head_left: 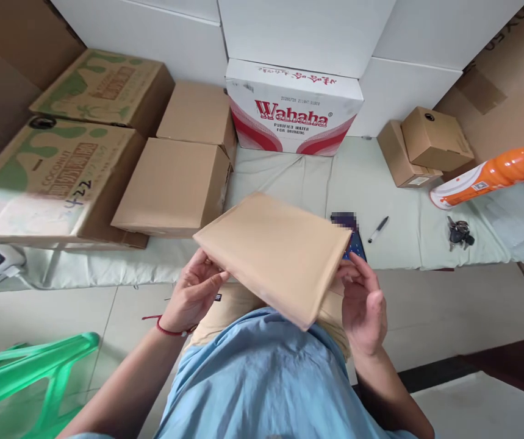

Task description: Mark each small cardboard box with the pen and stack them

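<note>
A table [284, 177] covered in pale green cloth runs across the view against a white wall. Below its left end stands a green plastic stool [55, 366], partly out of view. On the cloth at the left sit two printed coconut boxes [55, 180], one behind the other, the nearer one marked 422 by pen. A white and red water box [296, 110] stands at the wall, and two plain brown boxes [170, 183] fill the space between. Two small boxes [438, 139] sit together at the far right, with an orange and white bottle [485, 174] nearer.

The flat brown envelope [275, 250] is up in the air, tilted, over the table's near edge and the person's lap. The left hand [200, 289] grips its near left edge — thumb on top, fingers underneath. The right hand [365, 302] is loose and unclenched at the right edge, thumb clear of the paper; whether its fingertips touch cannot be told.

A phone [357, 244] lies partly hidden behind the envelope's right corner. Beyond it are the keys [460, 233] and, smallest, a pen [378, 229], just beside the phone.
</note>
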Demonstrator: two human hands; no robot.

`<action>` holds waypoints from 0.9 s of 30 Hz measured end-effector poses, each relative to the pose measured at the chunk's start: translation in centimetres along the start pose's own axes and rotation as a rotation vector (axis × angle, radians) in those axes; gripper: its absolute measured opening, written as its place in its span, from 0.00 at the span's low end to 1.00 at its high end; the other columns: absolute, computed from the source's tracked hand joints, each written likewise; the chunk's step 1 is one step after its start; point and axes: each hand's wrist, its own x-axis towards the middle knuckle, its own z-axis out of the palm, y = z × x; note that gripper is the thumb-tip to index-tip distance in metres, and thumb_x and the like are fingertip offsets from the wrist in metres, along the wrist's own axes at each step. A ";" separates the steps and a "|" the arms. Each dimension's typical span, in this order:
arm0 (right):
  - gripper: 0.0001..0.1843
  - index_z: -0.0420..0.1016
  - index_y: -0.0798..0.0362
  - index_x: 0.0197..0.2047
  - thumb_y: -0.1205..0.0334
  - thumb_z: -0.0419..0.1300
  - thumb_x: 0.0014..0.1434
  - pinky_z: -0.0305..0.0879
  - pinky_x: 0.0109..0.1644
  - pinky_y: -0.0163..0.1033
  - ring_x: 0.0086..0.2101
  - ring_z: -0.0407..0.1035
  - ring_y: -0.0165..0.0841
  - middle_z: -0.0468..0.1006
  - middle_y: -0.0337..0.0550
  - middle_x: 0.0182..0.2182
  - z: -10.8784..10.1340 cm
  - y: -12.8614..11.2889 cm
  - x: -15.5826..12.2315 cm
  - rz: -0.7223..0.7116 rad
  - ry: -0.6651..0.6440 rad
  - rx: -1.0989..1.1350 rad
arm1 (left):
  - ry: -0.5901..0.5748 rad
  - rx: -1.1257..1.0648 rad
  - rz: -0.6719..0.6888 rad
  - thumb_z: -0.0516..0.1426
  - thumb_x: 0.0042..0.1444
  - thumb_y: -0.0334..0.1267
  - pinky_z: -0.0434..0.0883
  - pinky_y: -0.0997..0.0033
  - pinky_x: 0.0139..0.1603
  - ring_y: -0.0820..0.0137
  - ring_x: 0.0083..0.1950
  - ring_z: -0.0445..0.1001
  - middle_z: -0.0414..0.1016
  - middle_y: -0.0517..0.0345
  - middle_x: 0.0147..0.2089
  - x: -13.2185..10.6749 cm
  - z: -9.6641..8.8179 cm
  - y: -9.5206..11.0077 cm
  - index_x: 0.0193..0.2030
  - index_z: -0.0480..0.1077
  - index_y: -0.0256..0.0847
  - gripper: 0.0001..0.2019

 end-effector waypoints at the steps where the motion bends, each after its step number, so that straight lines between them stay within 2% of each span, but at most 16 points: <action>1: 0.33 0.82 0.39 0.65 0.30 0.49 0.75 0.74 0.65 0.56 0.57 0.79 0.45 0.86 0.46 0.52 -0.5 0.5 0.4 0.067 0.007 0.028 | 0.008 0.025 0.021 0.79 0.50 0.39 0.83 0.74 0.46 0.69 0.42 0.83 0.86 0.56 0.43 -0.1 0.3 0.3 0.52 0.83 0.46 0.23; 3: 0.37 0.85 0.38 0.60 0.24 0.46 0.73 0.75 0.62 0.58 0.57 0.79 0.47 0.85 0.46 0.57 -1.2 1.3 1.1 0.211 0.016 0.099 | 0.013 0.095 0.063 0.78 0.51 0.38 0.84 0.73 0.49 0.67 0.48 0.84 0.87 0.52 0.54 -0.3 0.9 0.7 0.57 0.83 0.47 0.26; 6: 0.36 0.86 0.39 0.56 0.23 0.50 0.70 0.78 0.59 0.59 0.57 0.79 0.46 0.86 0.45 0.57 -1.6 1.9 1.6 0.357 0.068 0.205 | 0.007 0.180 0.118 0.78 0.52 0.39 0.84 0.69 0.54 0.58 0.61 0.83 0.82 0.47 0.68 -0.3 1.1 0.9 0.58 0.84 0.47 0.25; 8: 0.34 0.86 0.40 0.53 0.24 0.53 0.70 0.80 0.57 0.57 0.57 0.78 0.45 0.86 0.45 0.57 -1.4 2.0 1.6 0.394 0.093 0.225 | 0.030 0.194 0.135 0.77 0.54 0.39 0.83 0.66 0.59 0.56 0.66 0.81 0.82 0.49 0.67 -0.2 1.0 0.9 0.57 0.85 0.47 0.23; 10: 0.34 0.86 0.41 0.52 0.24 0.55 0.69 0.80 0.55 0.56 0.55 0.78 0.45 0.87 0.46 0.54 -1.1 1.9 1.5 0.405 0.093 0.201 | 0.072 0.175 0.132 0.76 0.55 0.40 0.83 0.64 0.62 0.55 0.67 0.80 0.85 0.50 0.63 -0.1 0.8 0.7 0.53 0.86 0.47 0.19; 14: 0.39 0.88 0.44 0.47 0.19 0.56 0.65 0.81 0.53 0.53 0.52 0.81 0.46 0.89 0.49 0.48 -1.1 1.6 1.4 0.470 0.079 0.154 | 0.140 0.117 0.179 0.71 0.62 0.50 0.84 0.64 0.54 0.54 0.63 0.82 0.86 0.48 0.59 -0.4 0.4 0.7 0.47 0.85 0.43 0.14; 17: 0.45 0.89 0.47 0.40 0.14 0.54 0.60 0.82 0.54 0.56 0.49 0.84 0.49 0.90 0.51 0.42 -1.7 1.4 1.6 0.596 0.010 0.178 | 0.153 0.204 0.244 0.74 0.60 0.45 0.83 0.68 0.52 0.57 0.61 0.82 0.86 0.52 0.60 -0.8 0.4 0.8 0.47 0.83 0.45 0.13; 19: 0.47 0.89 0.47 0.37 0.12 0.52 0.59 0.81 0.57 0.59 0.47 0.85 0.51 0.90 0.52 0.39 -2.2 1.2 1.8 0.663 -0.050 0.198 | 0.155 0.240 0.246 0.76 0.57 0.42 0.83 0.66 0.54 0.57 0.63 0.82 0.85 0.54 0.61 -1.0 0.4 0.8 0.47 0.82 0.47 0.14; 22: 0.48 0.89 0.48 0.35 0.11 0.51 0.59 0.80 0.60 0.61 0.50 0.85 0.54 0.89 0.53 0.35 -2.7 0.7 1.9 0.702 -0.102 0.201 | 0.136 0.236 0.247 0.76 0.57 0.41 0.82 0.65 0.60 0.57 0.66 0.81 0.84 0.53 0.64 -1.2 0.2 0.8 0.48 0.83 0.48 0.14; 24: 0.46 0.89 0.48 0.36 0.13 0.54 0.60 0.80 0.60 0.61 0.51 0.85 0.54 0.89 0.52 0.35 -2.9 0.3 1.7 0.735 -0.142 0.183 | 0.097 0.245 0.275 0.76 0.57 0.40 0.82 0.66 0.61 0.57 0.66 0.82 0.84 0.51 0.65 -1.3 0.2 1.0 0.52 0.83 0.48 0.16; 27: 0.36 0.90 0.48 0.41 0.21 0.66 0.59 0.82 0.55 0.57 0.48 0.86 0.52 0.90 0.50 0.38 -2.7 0.1 1.0 0.792 -0.173 0.129 | 0.025 0.279 0.348 0.74 0.60 0.36 0.82 0.68 0.60 0.57 0.68 0.81 0.84 0.50 0.65 -1.4 0.6 1.6 0.55 0.84 0.48 0.16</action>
